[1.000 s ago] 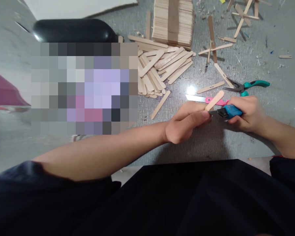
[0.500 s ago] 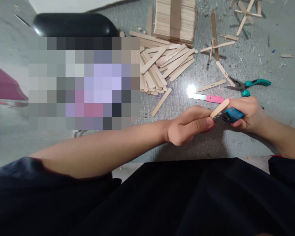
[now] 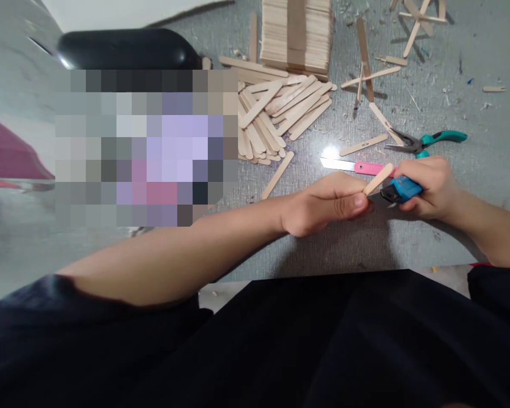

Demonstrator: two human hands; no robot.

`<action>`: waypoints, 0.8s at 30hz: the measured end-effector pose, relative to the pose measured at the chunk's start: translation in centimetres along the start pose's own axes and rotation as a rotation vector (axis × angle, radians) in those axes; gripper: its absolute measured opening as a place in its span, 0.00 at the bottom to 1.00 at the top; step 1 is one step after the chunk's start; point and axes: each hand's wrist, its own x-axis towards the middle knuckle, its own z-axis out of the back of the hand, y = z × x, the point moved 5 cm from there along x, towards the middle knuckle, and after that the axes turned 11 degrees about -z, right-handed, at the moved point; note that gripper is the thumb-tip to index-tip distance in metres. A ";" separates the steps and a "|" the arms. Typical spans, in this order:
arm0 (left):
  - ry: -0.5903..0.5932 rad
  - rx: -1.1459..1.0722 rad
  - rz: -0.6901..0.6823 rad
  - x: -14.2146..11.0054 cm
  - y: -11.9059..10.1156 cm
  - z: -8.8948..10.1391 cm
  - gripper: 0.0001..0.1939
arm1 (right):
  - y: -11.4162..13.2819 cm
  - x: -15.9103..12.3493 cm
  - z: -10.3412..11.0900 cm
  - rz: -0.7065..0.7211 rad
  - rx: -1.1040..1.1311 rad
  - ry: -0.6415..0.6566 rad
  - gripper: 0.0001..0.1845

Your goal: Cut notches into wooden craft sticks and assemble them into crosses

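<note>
Between the thumb and fingers of my left hand (image 3: 329,205) is a wooden craft stick (image 3: 378,180), its free end slanting up to the right. My right hand (image 3: 431,184) is wrapped round a blue utility knife (image 3: 406,190) with a black front end. A short piece of blade shows below that front end, a small gap from the stick. Just beyond both hands lies a pink-handled cutter (image 3: 372,169) with a broad blade; part of its handle is hidden behind the stick and my right hand. Pliers (image 3: 420,144) with teal handles lie behind my right hand.
A loose pile of craft sticks (image 3: 276,107) lies beyond my left hand, with a banded stack (image 3: 276,39) behind it. Crossed sticks (image 3: 368,73) stand farther right. A black rounded object (image 3: 130,50) sits at the upper left, above a blurred patch.
The utility knife's blade has come away from the stick near my left thumb, and the knife has tilted. My left hand has risen slightly. The view has shifted a little.
</note>
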 end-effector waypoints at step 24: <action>-0.072 -0.198 0.090 -0.1 0.6 -1.8 0.31 | 0.3 0.4 -0.3 -0.083 0.055 0.135 0.52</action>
